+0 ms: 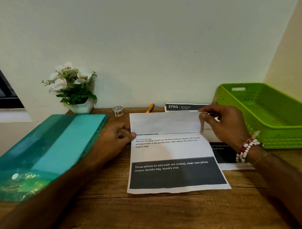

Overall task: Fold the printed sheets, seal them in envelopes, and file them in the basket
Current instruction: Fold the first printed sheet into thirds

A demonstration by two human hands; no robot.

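White printed sheet point(172, 148) | top third folded down | hands: left point(113, 138) pinning, right point(225, 125) pinching flap

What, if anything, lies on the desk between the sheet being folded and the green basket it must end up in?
Only the right hand and a second printed sheet, lying flat under it, sit between the folded sheet and the green basket. Nothing upright blocks the way, and the basket looks empty.

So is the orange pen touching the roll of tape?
Apart. The head view shows the pen and the tape both near the wall, with a strip of bare wooden desk plainly between them.
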